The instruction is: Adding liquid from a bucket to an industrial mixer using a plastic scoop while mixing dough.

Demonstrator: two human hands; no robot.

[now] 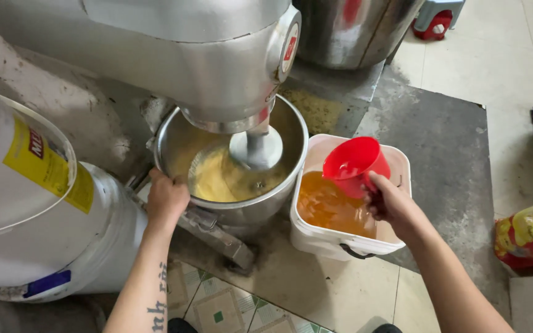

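Note:
My left hand (166, 198) grips the rim of a steel mixing bowl (296, 132) that sits under a large grey stand mixer (180, 55). Pale yellow batter (217, 179) fills the bowl around the mixer's beater shaft (256, 148). My right hand (390, 203) holds a red plastic cup (354, 163) by its handle, tilted over a white square bucket (334, 240). The bucket holds an orange-yellow liquid (331, 206), which looks like beaten eggs. The cup's mouth faces me and hangs just above the liquid.
A large white plastic pail (38, 234) with a yellow label stands at left, close to the bowl. Another steel vessel (353, 31) stands behind the mixer. A red and yellow bag (528, 234) lies at right, and a small stool (436, 17) stands at the top right on the tiled floor.

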